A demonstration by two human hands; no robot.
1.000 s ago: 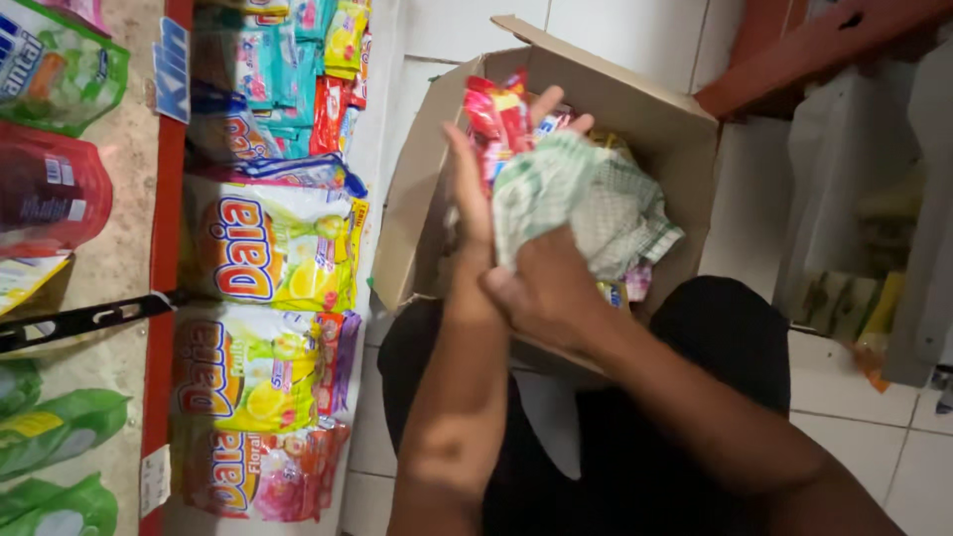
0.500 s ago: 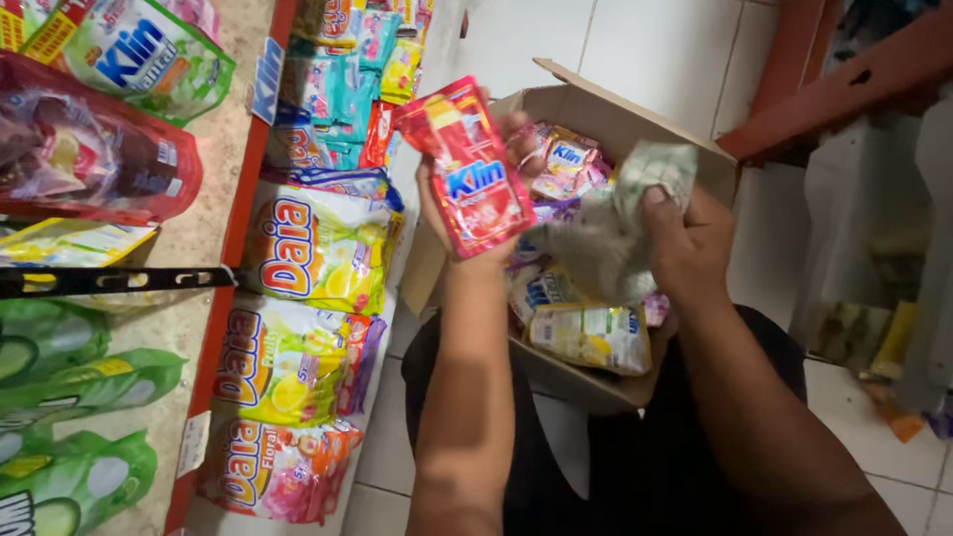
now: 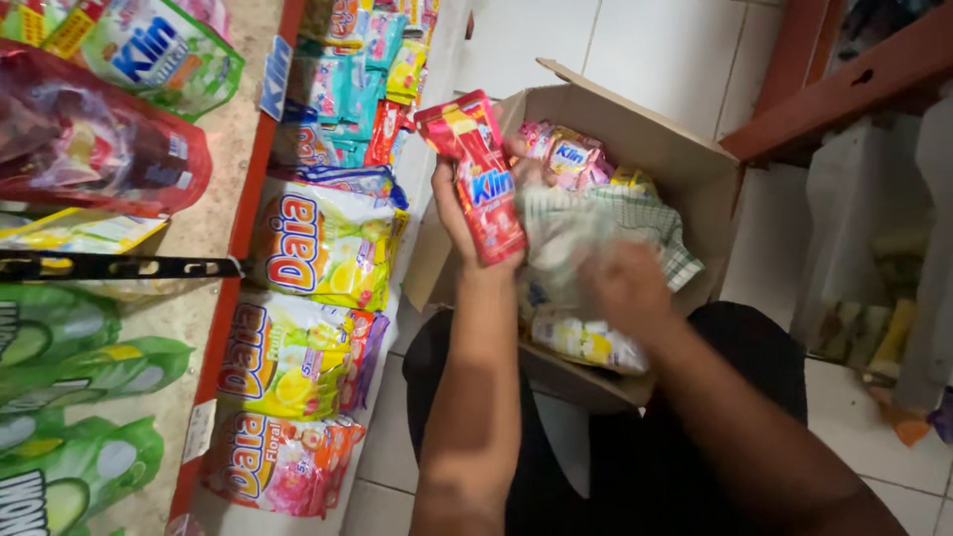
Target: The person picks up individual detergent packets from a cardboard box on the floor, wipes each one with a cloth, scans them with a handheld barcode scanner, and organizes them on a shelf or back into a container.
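Observation:
My left hand [image 3: 459,213] holds a red detergent sachet [image 3: 476,177] upright above the open cardboard box [image 3: 685,164] on my lap. My right hand [image 3: 625,283], blurred, grips a crumpled green-checked cloth [image 3: 596,223] inside the box. Under the cloth lie several small sachets, pink ones [image 3: 566,154] at the back and a yellow-white pack [image 3: 586,339] at the front.
A shelf with a red edge [image 3: 233,278] runs down the left, holding green pouches [image 3: 69,367] and a dark red pouch [image 3: 94,144]. Yellow detergent bags [image 3: 323,243] hang or stand below it. A red wooden frame [image 3: 844,84] and white tiled floor lie to the right.
My left hand pulled a red sachet up out of the box and holds it higher. My right hand slid down with the cloth toward the box's front.

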